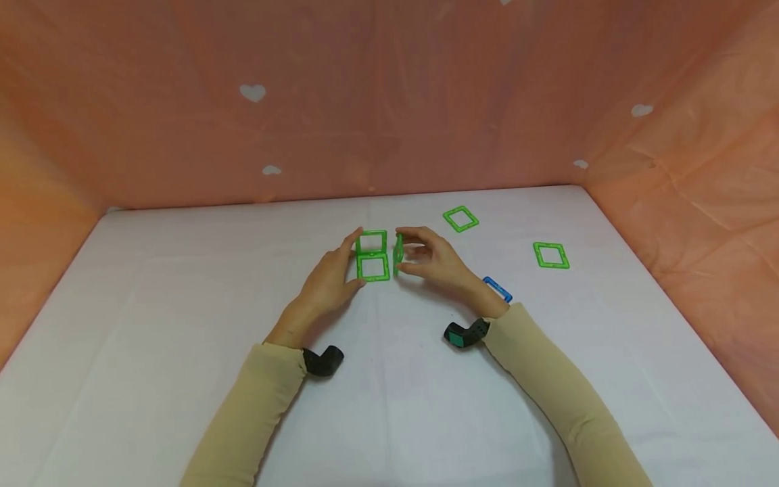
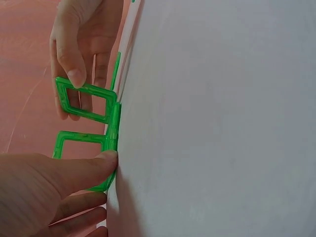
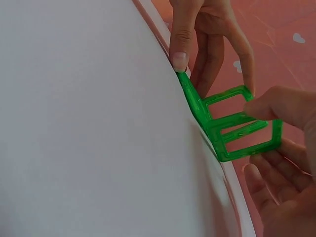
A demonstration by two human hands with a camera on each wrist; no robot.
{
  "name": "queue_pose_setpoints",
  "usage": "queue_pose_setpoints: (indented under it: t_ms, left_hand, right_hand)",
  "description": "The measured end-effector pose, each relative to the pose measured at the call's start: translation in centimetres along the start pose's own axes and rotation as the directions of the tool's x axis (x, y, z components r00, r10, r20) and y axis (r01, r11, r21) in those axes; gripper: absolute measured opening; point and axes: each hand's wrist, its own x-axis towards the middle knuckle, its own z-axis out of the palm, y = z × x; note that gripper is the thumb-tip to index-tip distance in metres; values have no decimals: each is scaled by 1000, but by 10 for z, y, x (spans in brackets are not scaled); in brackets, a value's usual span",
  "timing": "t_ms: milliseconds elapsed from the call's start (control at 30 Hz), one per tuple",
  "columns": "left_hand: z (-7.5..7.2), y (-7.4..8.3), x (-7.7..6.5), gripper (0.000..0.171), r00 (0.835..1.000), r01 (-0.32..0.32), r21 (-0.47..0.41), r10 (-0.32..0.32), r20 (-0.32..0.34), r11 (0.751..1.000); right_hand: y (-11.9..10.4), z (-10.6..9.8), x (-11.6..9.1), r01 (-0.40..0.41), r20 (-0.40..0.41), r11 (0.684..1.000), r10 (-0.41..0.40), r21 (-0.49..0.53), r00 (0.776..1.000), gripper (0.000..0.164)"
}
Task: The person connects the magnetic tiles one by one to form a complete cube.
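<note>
Two green square-frame magnetic tiles are joined at an edge: one flat tile (image 1: pixel 373 278) lies on the table, and a standing tile (image 1: pixel 384 241) rises from its far edge. My left hand (image 1: pixel 325 281) holds this pair at its left side, thumb at the near corner and a fingertip at the standing tile's top. In my right hand (image 1: pixel 443 264) another green tile (image 1: pixel 398 254) is pinched upright by its sides, close to the flat tile's right edge. The left wrist view shows this pinched tile (image 2: pixel 61 96) tilted, its lower corner right at the flat tile.
Beyond the right hand lie two loose green tiles, a back one (image 1: pixel 460 219) and a right one (image 1: pixel 551 256). A blue tile (image 1: pixel 498 289) is partly hidden by the right wrist. The white-covered table (image 1: pixel 182 325) meets an orange cloth (image 1: pixel 365 101) behind.
</note>
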Motion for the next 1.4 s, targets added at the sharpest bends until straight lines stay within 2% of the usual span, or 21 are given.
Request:
queue_pose_setpoints:
  t_ms: [667, 833, 1067, 1400]
  left_hand:
    - [1, 0, -1, 85, 1000, 8, -9, -8, 6, 1000]
    - [1, 1, -2, 85, 1000, -5, -25, 5, -14, 1000]
    - [2, 1, -1, 83, 999, -33, -92, 31, -26, 995]
    - [1, 3, -2, 82, 996, -72, -90, 67, -54, 993]
  right_hand:
    - [3, 4, 4, 95, 53, 995, -96, 17, 994, 64]
    - [2, 6, 5, 109, 54, 994, -110, 23, 992, 63]
    - [0, 8, 5, 85, 52, 996, -86, 18, 995, 64]
    - [0, 8, 5, 99, 46, 995, -98, -13, 994, 65]
